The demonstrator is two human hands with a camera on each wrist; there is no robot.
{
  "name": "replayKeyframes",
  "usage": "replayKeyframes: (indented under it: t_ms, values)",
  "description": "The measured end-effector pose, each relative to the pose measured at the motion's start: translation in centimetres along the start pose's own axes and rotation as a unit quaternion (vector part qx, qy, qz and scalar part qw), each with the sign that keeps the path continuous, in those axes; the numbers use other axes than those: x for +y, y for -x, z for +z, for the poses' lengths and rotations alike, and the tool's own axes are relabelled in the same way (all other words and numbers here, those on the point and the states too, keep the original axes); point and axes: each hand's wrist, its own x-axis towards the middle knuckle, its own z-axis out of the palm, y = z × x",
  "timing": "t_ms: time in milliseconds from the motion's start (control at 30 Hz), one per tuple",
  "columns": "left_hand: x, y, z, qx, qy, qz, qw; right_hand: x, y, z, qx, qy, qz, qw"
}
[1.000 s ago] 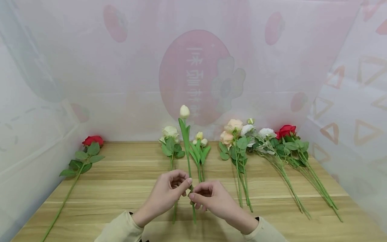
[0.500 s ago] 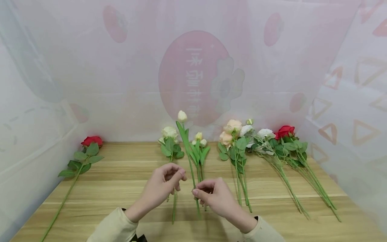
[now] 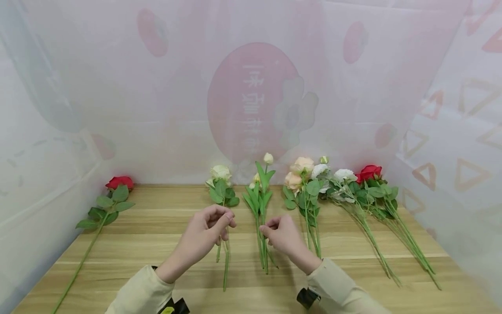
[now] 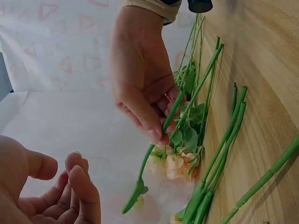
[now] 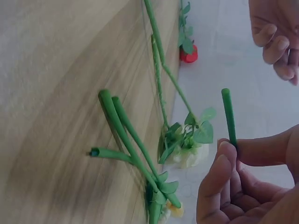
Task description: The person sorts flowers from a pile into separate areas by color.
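Observation:
A cream tulip is held by its green stem between the thumb and fingers of my right hand. Its leaves overlap the tulips lying on the table, whose stem ends show below in the right wrist view. My left hand hovers to the left, fingers loosely curled, with nothing between thumb and fingertips. Under it lie the stems of pale cream roses, partly hidden by the hand in the head view.
A single red rose lies at the far left of the wooden table. To the right are peach roses, white flowers and red roses, stems toward me. A printed cloth hangs behind.
My left hand has let go of the tulip stem and drawn back left. My right hand has carried the tulip right and lower, over the other tulips.

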Motion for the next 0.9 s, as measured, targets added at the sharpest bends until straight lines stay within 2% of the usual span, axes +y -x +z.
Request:
replayKeyframes:
  t_ms: [233, 433, 667, 900]
  values:
    - [0.2, 0.0, -0.2, -0.002, -0.004, -0.008, 1.0, 0.3, -1.2, 0.4, -0.004, 0.031, 0.013, 0.999]
    - [0.3, 0.0, -0.2, -0.002, 0.0, -0.01, 0.9999, 1.3, -1.7, 1.0, -0.001, 0.053, -0.006, 0.999]
    - [0.3, 0.0, -0.4, -0.015, 0.002, -0.01, 0.9998, 2.0, -1.8, 1.3, -0.04, 0.085, -0.016, 0.995]
    - [0.2, 0.0, -0.4, -0.026, -0.002, -0.003, 0.9997, 2.0, -2.1, 1.4, -0.057, 0.152, -0.035, 0.986]
